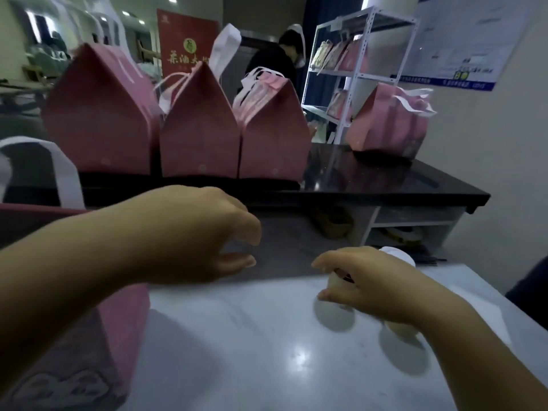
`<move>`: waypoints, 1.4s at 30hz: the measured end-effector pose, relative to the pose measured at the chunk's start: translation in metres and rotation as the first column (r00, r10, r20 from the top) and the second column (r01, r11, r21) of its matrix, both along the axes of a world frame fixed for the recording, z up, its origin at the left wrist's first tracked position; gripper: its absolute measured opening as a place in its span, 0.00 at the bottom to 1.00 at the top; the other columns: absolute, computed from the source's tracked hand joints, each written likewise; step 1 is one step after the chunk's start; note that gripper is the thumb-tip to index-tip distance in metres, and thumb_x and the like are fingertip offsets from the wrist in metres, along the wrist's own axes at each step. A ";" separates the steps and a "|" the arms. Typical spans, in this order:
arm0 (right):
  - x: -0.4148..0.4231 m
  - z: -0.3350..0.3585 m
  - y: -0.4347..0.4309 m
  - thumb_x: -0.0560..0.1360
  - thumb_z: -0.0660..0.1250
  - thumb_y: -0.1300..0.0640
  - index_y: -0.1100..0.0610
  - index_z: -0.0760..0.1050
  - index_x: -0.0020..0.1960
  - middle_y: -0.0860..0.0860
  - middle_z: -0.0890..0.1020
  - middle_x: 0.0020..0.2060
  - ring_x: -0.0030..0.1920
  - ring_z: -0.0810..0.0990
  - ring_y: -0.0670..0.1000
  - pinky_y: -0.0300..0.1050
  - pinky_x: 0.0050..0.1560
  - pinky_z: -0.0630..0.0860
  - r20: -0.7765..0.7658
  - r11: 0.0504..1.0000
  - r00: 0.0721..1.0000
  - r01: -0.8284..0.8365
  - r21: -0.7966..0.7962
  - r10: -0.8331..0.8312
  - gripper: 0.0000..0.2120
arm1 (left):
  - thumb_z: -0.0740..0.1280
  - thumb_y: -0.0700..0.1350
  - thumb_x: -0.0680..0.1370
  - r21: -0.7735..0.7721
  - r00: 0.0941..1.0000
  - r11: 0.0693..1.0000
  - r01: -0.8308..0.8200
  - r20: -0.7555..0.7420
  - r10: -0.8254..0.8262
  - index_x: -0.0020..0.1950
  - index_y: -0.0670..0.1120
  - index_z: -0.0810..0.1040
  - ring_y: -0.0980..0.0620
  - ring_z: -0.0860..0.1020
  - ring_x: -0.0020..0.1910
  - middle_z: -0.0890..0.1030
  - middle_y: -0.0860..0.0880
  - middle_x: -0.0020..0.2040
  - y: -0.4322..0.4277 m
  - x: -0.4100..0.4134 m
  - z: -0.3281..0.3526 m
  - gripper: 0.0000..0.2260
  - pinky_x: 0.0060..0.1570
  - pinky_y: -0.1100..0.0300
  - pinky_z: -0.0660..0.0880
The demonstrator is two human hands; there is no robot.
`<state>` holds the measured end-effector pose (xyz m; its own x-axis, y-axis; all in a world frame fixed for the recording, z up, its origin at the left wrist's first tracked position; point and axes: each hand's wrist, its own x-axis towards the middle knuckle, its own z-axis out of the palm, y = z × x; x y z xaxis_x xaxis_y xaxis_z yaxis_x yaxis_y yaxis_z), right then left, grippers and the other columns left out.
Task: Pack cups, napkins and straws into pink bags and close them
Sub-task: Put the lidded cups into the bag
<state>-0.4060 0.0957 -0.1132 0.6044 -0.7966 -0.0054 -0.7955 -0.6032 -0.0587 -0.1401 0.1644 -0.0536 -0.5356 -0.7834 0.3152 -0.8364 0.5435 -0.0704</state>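
Observation:
My right hand [373, 286] hovers low over the white table [267, 351], its fingers and thumb curled round a pale cup [336, 280]. A white rounded top [397, 254] shows just behind the knuckles. A second pale cup [400, 329] peeks out under my right wrist. My left hand [195, 232] hangs above the table's far edge with loosely curled fingers and holds nothing. A pink bag [124, 327] with a white handle [63, 170] stands at the lower left, under my left forearm. The picture is blurred.
Three closed pink bags [201, 134] stand in a row on a black counter [400, 182] behind the table, with another pink bag [388, 126] at its right end. A white metal shelf [355, 75] holds more bags. A person stands far back.

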 end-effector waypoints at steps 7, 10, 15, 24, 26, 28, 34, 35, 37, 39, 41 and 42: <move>-0.059 -0.034 -0.066 0.71 0.67 0.42 0.47 0.70 0.61 0.46 0.76 0.53 0.51 0.74 0.49 0.44 0.45 0.71 -0.142 0.995 0.984 0.103 -0.002 -0.103 0.21 | 0.60 0.59 0.75 0.035 0.998 0.998 -0.061 -0.028 0.062 0.56 0.57 0.74 0.56 0.75 0.51 0.77 0.59 0.54 -0.050 -0.062 -0.067 0.13 0.47 0.59 0.74; -0.066 -0.052 -0.093 0.70 0.69 0.43 0.48 0.61 0.70 0.51 0.69 0.62 0.60 0.67 0.54 0.48 0.54 0.71 -0.143 0.992 0.983 0.124 0.026 -0.119 0.32 | 0.59 0.59 0.75 0.124 0.993 0.986 -0.114 -0.008 0.116 0.57 0.57 0.73 0.57 0.75 0.50 0.76 0.58 0.54 -0.062 -0.075 -0.090 0.13 0.47 0.60 0.73; -0.066 -0.074 -0.125 0.68 0.70 0.41 0.49 0.50 0.75 0.54 0.61 0.69 0.68 0.57 0.58 0.54 0.64 0.66 -0.134 0.989 0.983 0.135 0.063 -0.126 0.43 | 0.59 0.59 0.76 0.175 0.986 0.970 -0.167 0.023 0.165 0.56 0.58 0.72 0.58 0.73 0.49 0.76 0.60 0.53 -0.073 -0.082 -0.110 0.12 0.41 0.64 0.66; -0.060 -0.091 -0.146 0.71 0.66 0.43 0.45 0.56 0.74 0.55 0.66 0.65 0.63 0.66 0.59 0.52 0.56 0.72 -0.091 0.974 0.984 0.167 0.153 -0.154 0.35 | 0.59 0.59 0.76 0.212 0.969 0.945 -0.248 0.044 0.244 0.58 0.58 0.73 0.59 0.74 0.51 0.76 0.60 0.55 -0.072 -0.077 -0.114 0.14 0.42 0.66 0.65; -0.055 -0.086 -0.139 0.69 0.67 0.42 0.43 0.58 0.72 0.53 0.67 0.63 0.63 0.64 0.58 0.52 0.56 0.73 -0.037 0.984 0.990 0.140 0.108 -0.137 0.35 | 0.59 0.59 0.75 0.202 0.966 0.945 -0.257 0.039 0.254 0.58 0.58 0.73 0.60 0.74 0.50 0.76 0.60 0.55 -0.068 -0.072 -0.108 0.14 0.42 0.66 0.66; -0.046 -0.078 -0.129 0.68 0.66 0.39 0.42 0.59 0.71 0.51 0.67 0.61 0.61 0.64 0.55 0.50 0.55 0.71 0.037 0.994 0.994 0.102 0.048 -0.104 0.34 | 0.59 0.59 0.75 0.177 0.965 0.949 -0.260 0.026 0.259 0.58 0.58 0.74 0.60 0.74 0.50 0.76 0.61 0.55 -0.061 -0.065 -0.097 0.14 0.41 0.67 0.66; 0.000 -0.018 -0.086 0.67 0.62 0.34 0.42 0.62 0.69 0.48 0.66 0.52 0.53 0.64 0.50 0.46 0.53 0.69 0.251 0.988 0.960 -0.094 -0.125 0.123 0.33 | 0.61 0.60 0.72 0.071 0.958 0.958 -0.276 -0.056 0.280 0.53 0.57 0.77 0.60 0.76 0.45 0.78 0.61 0.49 -0.028 -0.026 -0.047 0.14 0.44 0.60 0.75; 0.009 -0.007 -0.079 0.67 0.61 0.34 0.42 0.63 0.69 0.48 0.66 0.51 0.53 0.64 0.50 0.46 0.54 0.69 0.286 0.982 0.944 -0.125 -0.145 0.162 0.33 | 0.61 0.60 0.71 0.062 0.956 0.958 -0.280 -0.072 0.284 0.52 0.57 0.78 0.61 0.76 0.43 0.78 0.61 0.48 -0.021 -0.017 -0.040 0.14 0.43 0.58 0.76; 0.028 0.015 -0.065 0.68 0.62 0.34 0.43 0.64 0.69 0.48 0.66 0.50 0.53 0.65 0.50 0.46 0.55 0.69 0.337 0.964 0.910 -0.184 -0.192 0.241 0.32 | 0.60 0.62 0.70 0.045 0.948 0.952 -0.304 -0.088 0.307 0.50 0.57 0.79 0.62 0.76 0.41 0.78 0.61 0.45 -0.007 0.002 -0.026 0.15 0.41 0.58 0.77; 0.050 0.034 -0.051 0.68 0.63 0.33 0.43 0.65 0.69 0.48 0.66 0.49 0.52 0.65 0.51 0.46 0.54 0.68 0.375 0.945 0.875 -0.231 -0.233 0.307 0.32 | 0.60 0.63 0.70 0.012 0.939 0.945 -0.326 -0.109 0.325 0.49 0.57 0.79 0.64 0.76 0.37 0.79 0.61 0.42 0.008 0.024 -0.014 0.16 0.38 0.58 0.77; 0.074 0.051 -0.036 0.67 0.61 0.33 0.42 0.66 0.68 0.48 0.66 0.49 0.53 0.65 0.50 0.44 0.54 0.67 0.417 0.929 0.836 -0.268 -0.255 0.355 0.32 | 0.60 0.63 0.70 -0.012 0.932 0.940 -0.340 -0.135 0.336 0.48 0.56 0.80 0.64 0.76 0.35 0.79 0.61 0.40 0.025 0.047 -0.003 0.16 0.37 0.59 0.77; 0.087 0.058 -0.029 0.67 0.61 0.34 0.42 0.66 0.68 0.48 0.66 0.49 0.53 0.65 0.50 0.43 0.54 0.67 0.442 0.923 0.814 -0.287 -0.258 0.376 0.31 | 0.60 0.64 0.71 -0.021 0.926 0.935 -0.355 -0.145 0.348 0.48 0.56 0.80 0.63 0.77 0.35 0.79 0.61 0.40 0.032 0.059 0.000 0.16 0.37 0.59 0.77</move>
<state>-0.3188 0.0670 -0.0556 0.7234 -0.5080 0.4676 -0.4453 -0.8608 -0.2462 -0.0815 0.1968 -0.0533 -0.1777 -0.8964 0.4060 -0.9764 0.2120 0.0407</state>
